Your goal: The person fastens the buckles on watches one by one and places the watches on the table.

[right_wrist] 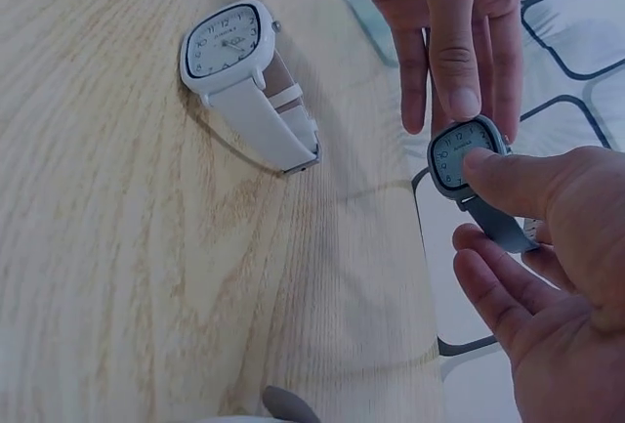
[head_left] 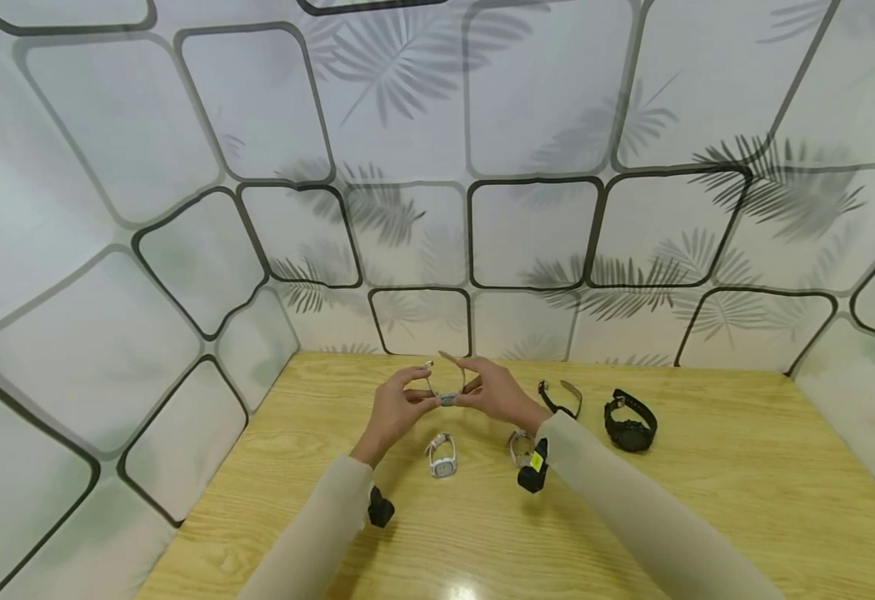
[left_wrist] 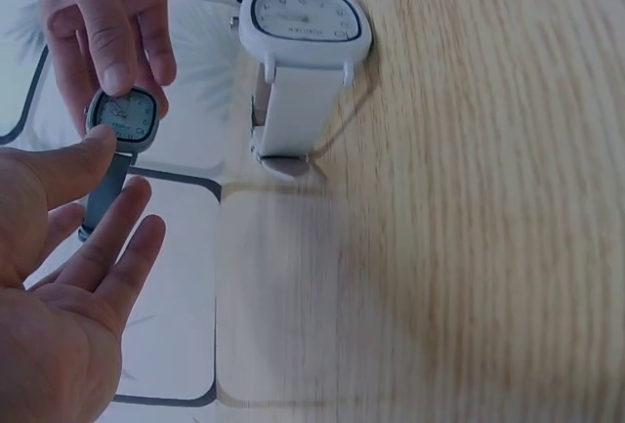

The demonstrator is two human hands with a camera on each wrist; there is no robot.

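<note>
Between both hands, a grey-blue wristwatch point(head_left: 447, 400) with a rounded square dial is held up above the table's far part, its strap unfastened and its ends pointing up. My left hand point(head_left: 396, 407) pinches one side of the case, thumb on the dial's edge in the left wrist view. From the other side my right hand point(head_left: 499, 392) pinches it too, and the dial point(right_wrist: 464, 152) shows in the right wrist view. Nearer on the table stands a white wristwatch point(head_left: 443, 457) with its strap looped, below and between the hands.
Under the right forearm lies a pale-strapped watch point(head_left: 518, 448), partly hidden by the wrist camera. Right of it are a thin dark-strapped watch point(head_left: 562, 400) and a chunky black watch point(head_left: 630, 423). A patterned curtain point(head_left: 535, 233) rises behind the wooden table point(head_left: 767, 467).
</note>
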